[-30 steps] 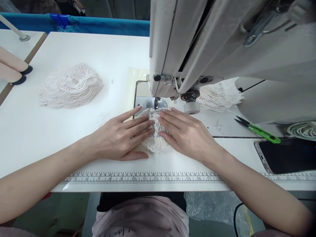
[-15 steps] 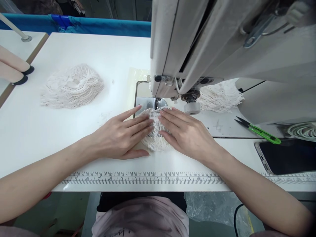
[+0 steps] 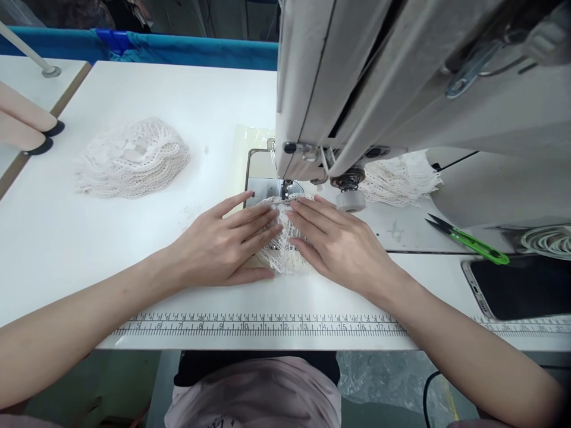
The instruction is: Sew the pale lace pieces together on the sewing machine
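A piece of white lace (image 3: 285,241) lies flat in front of the needle of a sewing machine (image 3: 321,77), its far edge close to the presser foot (image 3: 285,189). My left hand (image 3: 227,241) rests on the lace's left side, fingers stretched out and palm down. From the right, my right hand (image 3: 341,241) lies over the lace with its fingers extended. Both hands press on the lace without gripping it. The fingers hide its left and right edges.
On the left sits a pile of white lace (image 3: 134,157); another lace pile (image 3: 399,178) is behind the machine head. Green thread snips (image 3: 473,241) and a phone (image 3: 521,285) lie at right. A printed ruler (image 3: 267,326) runs along the table's front edge.
Both hands stay on the lace, with the left fingers slightly farther in over it. The whole view has shifted a little; otherwise the things lie as before.
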The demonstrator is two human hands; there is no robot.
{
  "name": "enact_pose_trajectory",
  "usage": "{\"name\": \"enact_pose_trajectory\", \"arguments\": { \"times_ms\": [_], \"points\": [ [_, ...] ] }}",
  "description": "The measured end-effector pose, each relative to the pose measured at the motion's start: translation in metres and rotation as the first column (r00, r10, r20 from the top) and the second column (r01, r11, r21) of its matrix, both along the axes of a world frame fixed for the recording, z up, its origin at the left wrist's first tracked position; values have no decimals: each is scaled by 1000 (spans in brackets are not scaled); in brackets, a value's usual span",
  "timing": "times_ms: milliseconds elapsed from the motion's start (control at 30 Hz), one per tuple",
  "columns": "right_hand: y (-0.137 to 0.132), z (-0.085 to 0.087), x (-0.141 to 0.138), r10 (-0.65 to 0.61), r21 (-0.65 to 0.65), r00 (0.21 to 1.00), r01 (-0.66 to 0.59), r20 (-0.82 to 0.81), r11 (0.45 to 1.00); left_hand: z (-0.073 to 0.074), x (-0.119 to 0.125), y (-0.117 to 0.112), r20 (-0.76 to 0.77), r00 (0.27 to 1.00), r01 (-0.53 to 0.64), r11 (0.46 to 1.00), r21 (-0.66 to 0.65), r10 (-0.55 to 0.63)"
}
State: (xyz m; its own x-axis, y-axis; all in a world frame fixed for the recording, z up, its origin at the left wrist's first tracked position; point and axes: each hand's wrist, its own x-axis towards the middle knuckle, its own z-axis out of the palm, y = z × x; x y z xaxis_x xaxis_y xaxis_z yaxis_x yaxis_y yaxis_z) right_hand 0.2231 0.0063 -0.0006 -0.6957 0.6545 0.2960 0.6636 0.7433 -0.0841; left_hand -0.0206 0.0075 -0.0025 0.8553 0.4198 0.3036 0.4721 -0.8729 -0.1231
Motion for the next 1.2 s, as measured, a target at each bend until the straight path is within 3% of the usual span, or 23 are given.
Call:
{"name": "enact_pose_trajectory", "arguments": {
  "times_ms": [167, 233, 300, 400, 500, 600, 667, 733, 800, 867, 967, 1100, 1200],
  "points": [
    [-1, 0, 2, 50, 33, 998, -49, -34, 998, 3, 1, 0, 114, 993, 24, 999, -43, -19],
    [-2, 1, 1, 95, 26, 994, -93, -55, 995, 5, 3, -1, 200, 979, -12, 998, -63, 24],
    [-2, 2, 0, 150, 7, 986, -150, -76, 989, 6, 6, -2, 238, 958, -138, 983, -121, 163],
    [-3, 3, -1, 197, 1, 974, -199, -114, 980, 5, 10, -2, 161, 894, -378, 897, -230, 418],
    [-2, 3, -1, 172, 32, 975, -169, -141, 985, 5, 11, -1, 106, 858, -435, 820, -371, 503],
    [0, 2, -1, 112, 53, 977, -104, -181, 993, 12, 10, 0, 180, 824, -320, 704, -634, 537],
    [1, 1, -1, 74, 33, 969, -68, -235, 997, 20, 9, 1, 247, 738, -161, 520, -839, 628],
    [1, 0, -1, 36, -15, 951, -42, -306, 999, 27, 9, 1, 247, 608, 43, 280, -959, 755],
    [1, 0, -1, -7, -87, 932, -26, -362, 996, 31, 8, 2, 187, 472, 224, 88, -971, 862],
    [1, 0, -1, -54, -166, 919, -12, -391, 986, 33, 10, 2, 123, 370, 380, -30, -924, 921],
    [-1, 1, -2, -113, -246, 910, 13, -399, 969, 32, 13, 2, 75, 282, 535, -92, -840, 957],
    [-2, 6, -3, -184, -345, 895, 36, -407, 938, 32, 17, 1, 57, 208, 609, -84, -789, 976],
    [-3, 12, -3, -261, -471, 874, 42, -410, 881, 31, 17, 1, 38, 163, 638, -76, -766, 986]
  ]
}}
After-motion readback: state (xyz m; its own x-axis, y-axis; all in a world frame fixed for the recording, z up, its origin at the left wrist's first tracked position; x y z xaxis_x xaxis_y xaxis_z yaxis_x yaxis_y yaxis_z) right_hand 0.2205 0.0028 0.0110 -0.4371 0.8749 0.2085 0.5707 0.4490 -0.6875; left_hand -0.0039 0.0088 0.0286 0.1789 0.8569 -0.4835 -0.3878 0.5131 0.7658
